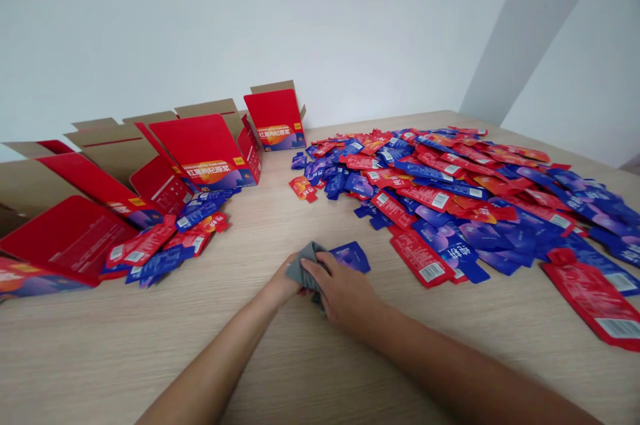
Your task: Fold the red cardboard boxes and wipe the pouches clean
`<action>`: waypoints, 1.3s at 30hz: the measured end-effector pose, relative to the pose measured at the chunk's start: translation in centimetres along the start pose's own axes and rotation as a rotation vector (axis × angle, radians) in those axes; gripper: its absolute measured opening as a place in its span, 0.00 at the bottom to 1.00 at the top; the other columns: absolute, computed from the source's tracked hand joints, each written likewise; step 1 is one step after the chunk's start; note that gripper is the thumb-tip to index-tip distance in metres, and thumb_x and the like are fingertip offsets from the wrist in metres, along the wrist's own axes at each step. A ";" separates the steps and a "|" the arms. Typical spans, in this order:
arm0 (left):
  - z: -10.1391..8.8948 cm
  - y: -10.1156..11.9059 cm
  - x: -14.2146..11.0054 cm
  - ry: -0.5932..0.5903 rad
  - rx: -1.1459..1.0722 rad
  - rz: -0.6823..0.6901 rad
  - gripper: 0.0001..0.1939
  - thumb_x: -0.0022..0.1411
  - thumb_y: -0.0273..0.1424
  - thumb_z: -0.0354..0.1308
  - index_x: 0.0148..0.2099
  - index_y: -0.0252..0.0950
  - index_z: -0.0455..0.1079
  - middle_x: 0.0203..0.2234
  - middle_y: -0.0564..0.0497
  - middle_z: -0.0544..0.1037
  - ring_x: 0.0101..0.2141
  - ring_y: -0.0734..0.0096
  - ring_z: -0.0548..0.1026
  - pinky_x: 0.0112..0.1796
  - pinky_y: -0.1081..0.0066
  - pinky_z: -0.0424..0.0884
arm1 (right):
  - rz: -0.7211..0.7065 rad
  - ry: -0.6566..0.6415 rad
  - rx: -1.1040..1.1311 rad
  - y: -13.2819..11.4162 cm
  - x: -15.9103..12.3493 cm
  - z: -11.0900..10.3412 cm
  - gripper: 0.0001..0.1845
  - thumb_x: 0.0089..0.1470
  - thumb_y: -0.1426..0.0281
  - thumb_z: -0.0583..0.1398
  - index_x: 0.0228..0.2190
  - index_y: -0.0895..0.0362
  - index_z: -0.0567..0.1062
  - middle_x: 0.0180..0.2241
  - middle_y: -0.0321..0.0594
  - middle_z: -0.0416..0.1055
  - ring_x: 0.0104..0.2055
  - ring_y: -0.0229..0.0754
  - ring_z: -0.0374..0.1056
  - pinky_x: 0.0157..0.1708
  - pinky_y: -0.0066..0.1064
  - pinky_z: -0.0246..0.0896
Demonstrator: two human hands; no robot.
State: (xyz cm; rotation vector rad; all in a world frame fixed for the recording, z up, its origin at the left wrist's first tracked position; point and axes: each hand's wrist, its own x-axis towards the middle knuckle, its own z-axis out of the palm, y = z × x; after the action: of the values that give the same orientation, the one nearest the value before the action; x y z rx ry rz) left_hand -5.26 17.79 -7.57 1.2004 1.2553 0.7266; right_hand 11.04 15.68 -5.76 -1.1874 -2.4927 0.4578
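Note:
In front of me, my right hand is closed around a bunched grey cloth, thumb and fingers pressed into its folds. My left hand meets it from the other side; the cloth covers its fingers, so I cannot tell what they grip. A blue sachet sticks out beyond my right knuckles, its near end hidden; whether it is held or lies on the table does not show. To the right spreads a large heap of red and blue sachets, with a red sachet at its near edge.
Several open red cartons with raised flaps line the left side, among them a front carton and a rear carton. A smaller pile of sachets lies against them. The pale wood table meets a white wall behind.

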 end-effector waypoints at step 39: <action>-2.5 2.0 -0.8 0.242 0.199 0.454 0.10 0.44 0.20 0.57 0.29 0.36 0.75 0.36 0.48 0.75 0.41 0.66 0.72 0.42 0.68 0.68 | 0.386 0.596 0.527 9.3 1.1 -0.5 0.21 0.52 0.73 0.49 0.48 0.55 0.67 0.47 0.40 0.69 0.51 0.42 0.63 0.53 0.40 0.55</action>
State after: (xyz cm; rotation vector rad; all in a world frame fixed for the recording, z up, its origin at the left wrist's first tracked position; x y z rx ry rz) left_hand -7.45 18.27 -5.19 1.6261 1.2864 1.1243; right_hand 16.91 22.19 -9.12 -1.3269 -1.5217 0.6839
